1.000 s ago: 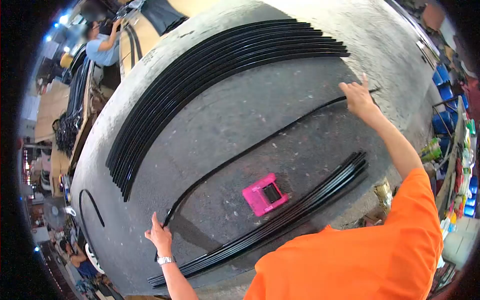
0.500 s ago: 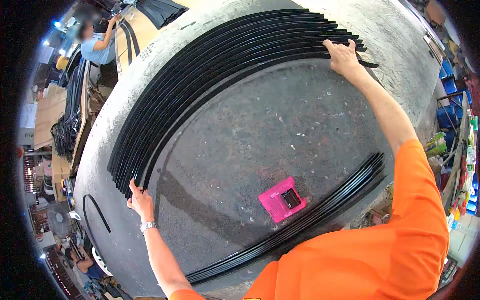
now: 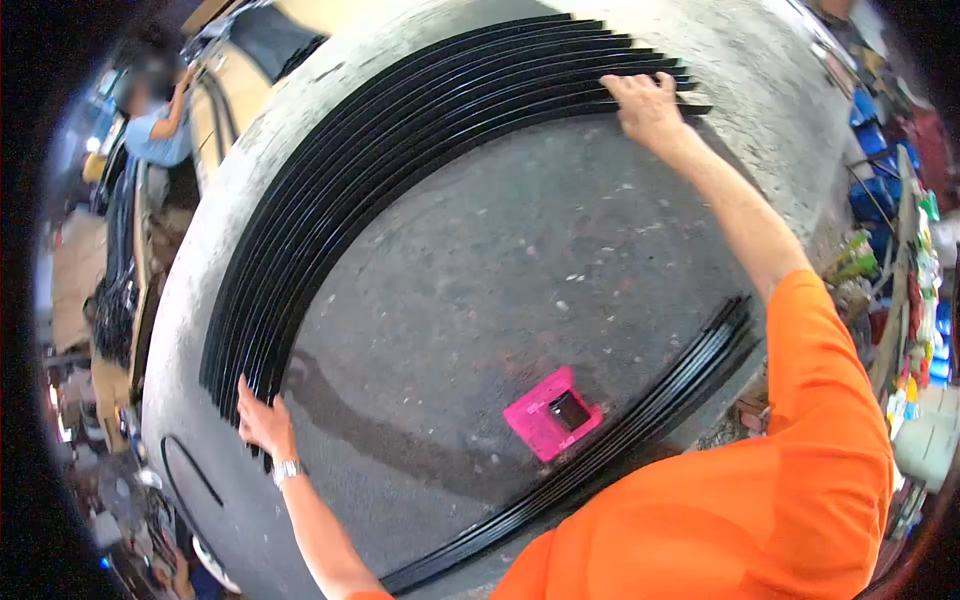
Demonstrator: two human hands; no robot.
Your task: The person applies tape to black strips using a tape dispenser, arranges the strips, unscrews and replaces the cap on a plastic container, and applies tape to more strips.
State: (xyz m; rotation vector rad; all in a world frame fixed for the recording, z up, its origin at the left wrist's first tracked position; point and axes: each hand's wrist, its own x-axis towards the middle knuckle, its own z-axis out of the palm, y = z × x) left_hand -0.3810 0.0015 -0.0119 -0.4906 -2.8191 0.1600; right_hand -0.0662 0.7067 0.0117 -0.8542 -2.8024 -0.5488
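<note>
Many long black strips [image 3: 400, 135] lie side by side in a curved row on the grey table [image 3: 450, 260]. At the row's lower left end, my left hand [image 3: 266, 422] touches the strips, its index finger and thumb apart. My right hand [image 3: 646, 108] rests over the inner strips near their upper right ends, fingers spread. The palm sides of both hands are hidden. A smaller bundle of glossy black strips [image 3: 600, 458] lies nearer my body. Beside it sits a pink holder [image 3: 545, 420] with a dark block in it.
A loose bent black strip [image 3: 205, 475] lies at the table's left edge. A co-worker in a light blue top [image 3: 158, 138] is at another table at the upper left. Blue containers [image 3: 875, 190] and cluttered goods stand beyond the right edge.
The single strip first carried between my hands now lies against the inner side of the curved row. Both hands moved up and left with it; their fingers are now spread on the row.
</note>
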